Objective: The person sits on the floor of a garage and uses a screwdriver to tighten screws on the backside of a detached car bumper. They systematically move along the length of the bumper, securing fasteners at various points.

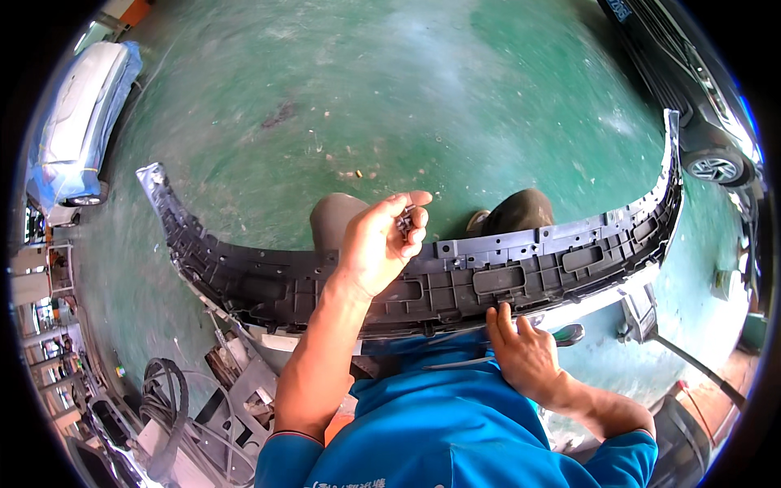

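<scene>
A long, curved car bumper, its black ribbed inner side facing up, lies across in front of my body, over my legs. Above its middle I hold my left hand palm up. The fingers are curled around several small, dark metallic pieces that look like screws or clips, partly hidden by the fingers. My right hand rests at the bumper's near edge, right of the middle. Its fingers are stretched out and touch the rim, with nothing visible in them.
Green floor spreads ahead. A white car with blue covering stands far left, a dark car far right. At the near left lie coiled hoses beside shelving. A stand with a dark bar is at the bumper's right.
</scene>
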Demonstrator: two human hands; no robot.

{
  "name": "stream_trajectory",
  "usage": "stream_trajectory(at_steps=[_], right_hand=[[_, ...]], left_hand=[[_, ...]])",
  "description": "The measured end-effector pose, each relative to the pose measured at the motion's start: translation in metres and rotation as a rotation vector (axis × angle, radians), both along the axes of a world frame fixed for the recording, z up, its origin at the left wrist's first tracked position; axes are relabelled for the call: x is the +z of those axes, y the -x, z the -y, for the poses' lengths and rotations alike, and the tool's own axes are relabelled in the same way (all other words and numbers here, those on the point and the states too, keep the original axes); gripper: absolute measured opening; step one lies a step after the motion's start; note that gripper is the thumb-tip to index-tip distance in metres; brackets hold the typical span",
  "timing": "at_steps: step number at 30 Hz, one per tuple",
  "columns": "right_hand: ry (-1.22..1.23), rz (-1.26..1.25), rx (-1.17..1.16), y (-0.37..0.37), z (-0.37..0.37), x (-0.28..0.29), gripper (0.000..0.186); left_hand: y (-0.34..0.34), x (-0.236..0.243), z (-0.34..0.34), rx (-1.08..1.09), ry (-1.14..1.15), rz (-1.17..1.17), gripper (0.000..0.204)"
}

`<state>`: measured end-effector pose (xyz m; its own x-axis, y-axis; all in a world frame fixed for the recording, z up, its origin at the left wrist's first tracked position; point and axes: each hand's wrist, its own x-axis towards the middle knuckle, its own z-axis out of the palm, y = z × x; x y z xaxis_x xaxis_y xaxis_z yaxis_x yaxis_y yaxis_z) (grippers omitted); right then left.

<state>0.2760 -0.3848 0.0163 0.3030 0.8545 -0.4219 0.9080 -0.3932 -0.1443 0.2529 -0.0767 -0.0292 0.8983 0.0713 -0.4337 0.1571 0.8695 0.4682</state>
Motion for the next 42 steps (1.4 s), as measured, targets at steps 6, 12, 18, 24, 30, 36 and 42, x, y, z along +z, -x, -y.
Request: stream_trajectory(at_steps=[6,12,18,24,30,36,42], right_hand=[[-0.126,0.035,-0.079,0.001,0.003,-0.005,0.060],[-0.151,0.003,-0.142,0.002,0.007,-0.002,0.061],[-0.197,-0.056,-0.202,0.004,0.011,-0.009,0.061],[-0.352,-0.224,-0.373,-0.001,0.033,0.009,0.055],[-0.444,-0.506,-0.719,-0.044,0.070,0.037,0.052],[-0.723,-0.952,-1.163,-0.062,0.097,0.060,0.057],[-0.361,-0.777,-1.355,-0.053,0.087,0.014,0.054]], left_hand=[[-0.007,-0.040,0.040,-0.016,0.084,0.040,0.028],[-0.005,-0.034,0.052,-0.146,-0.006,0.055,0.031],[0.003,-0.043,0.054,-0.249,-0.026,-0.022,0.028],[0.006,-0.050,0.064,-0.299,-0.041,-0.024,0.029],[0.006,-0.050,0.066,-0.287,-0.014,-0.049,0.025],[0.020,-0.052,0.071,-0.275,-0.002,0.010,0.017],[0.011,-0.062,0.070,-0.232,-0.004,0.112,0.023]])
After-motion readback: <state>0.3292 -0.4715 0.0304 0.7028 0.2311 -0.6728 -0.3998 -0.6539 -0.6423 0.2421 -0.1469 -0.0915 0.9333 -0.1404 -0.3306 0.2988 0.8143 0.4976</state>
